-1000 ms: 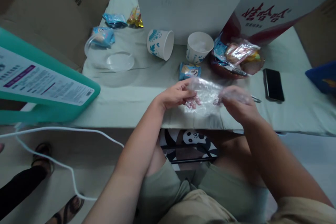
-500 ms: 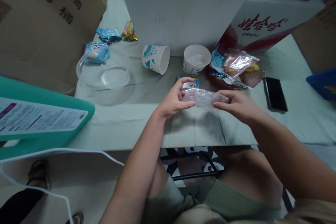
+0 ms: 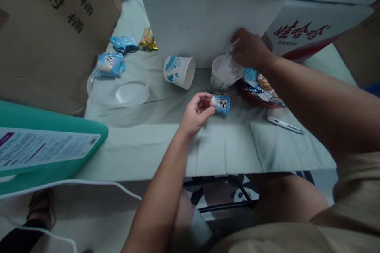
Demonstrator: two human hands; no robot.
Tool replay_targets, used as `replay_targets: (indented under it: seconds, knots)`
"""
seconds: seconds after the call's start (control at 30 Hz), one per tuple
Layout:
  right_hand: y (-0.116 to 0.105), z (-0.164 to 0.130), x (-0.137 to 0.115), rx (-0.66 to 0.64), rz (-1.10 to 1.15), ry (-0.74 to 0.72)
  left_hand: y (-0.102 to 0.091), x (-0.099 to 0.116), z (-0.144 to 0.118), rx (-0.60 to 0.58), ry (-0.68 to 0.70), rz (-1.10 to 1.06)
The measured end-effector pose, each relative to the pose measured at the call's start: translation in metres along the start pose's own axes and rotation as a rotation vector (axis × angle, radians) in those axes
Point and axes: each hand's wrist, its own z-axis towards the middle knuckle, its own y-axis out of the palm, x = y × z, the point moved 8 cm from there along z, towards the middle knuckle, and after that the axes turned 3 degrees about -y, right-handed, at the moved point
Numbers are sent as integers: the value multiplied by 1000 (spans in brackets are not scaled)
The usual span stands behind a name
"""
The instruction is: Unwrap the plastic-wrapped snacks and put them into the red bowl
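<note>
My left hand (image 3: 200, 110) is curled at the near side of the white cup, its thumb and fingers closed on the left end of a small blue snack packet (image 3: 222, 104). A bit of yellow wrapper shows behind that packet. Over the right rim of an upright white paper cup (image 3: 219, 84) is my right hand (image 3: 248, 49), slightly blurred. From its fingers a clear plastic wrapper (image 3: 229, 56) hangs into the cup, where more clear plastic lies. The fingertips of my right hand are partly hidden. A second paper cup (image 3: 179, 72) lies on its side to the left.
A dark red bowl (image 3: 263, 101) of snack packets sits under my right forearm, near a white utility knife (image 3: 285, 125). Leftward are a clear plastic container (image 3: 118, 99), blue packets (image 3: 110, 64), yellow packets (image 3: 147, 39) and a green jug (image 3: 53, 134). Cardboard boxes (image 3: 59, 47) border the table.
My right hand has moved up and away to the cup with the clear wrapper, which left my left hand. My left hand has closed on the blue packet. The utility knife shows; the phone is hidden.
</note>
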Motion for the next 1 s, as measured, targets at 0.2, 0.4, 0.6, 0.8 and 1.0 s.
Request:
replay_targets:
  seconds: [0.2,0.4,0.6,0.8,1.0]
  knots:
    - [18,-8,-16,13,-120,-151,2,-2,-2,-42,-5,22]
    - [19,6,-21,-82,-90,-243,1,3,-4,-25,-8,11]
    - [94,7,-22,-535,-26,-114,6,6,-2,-12,-10,33]
    - [62,5,-32,-548,-130,-52,-8,9,1,210,48,173]
    - [-11,-105,-47,-15,45,-199,-25,9,1,363,30,320]
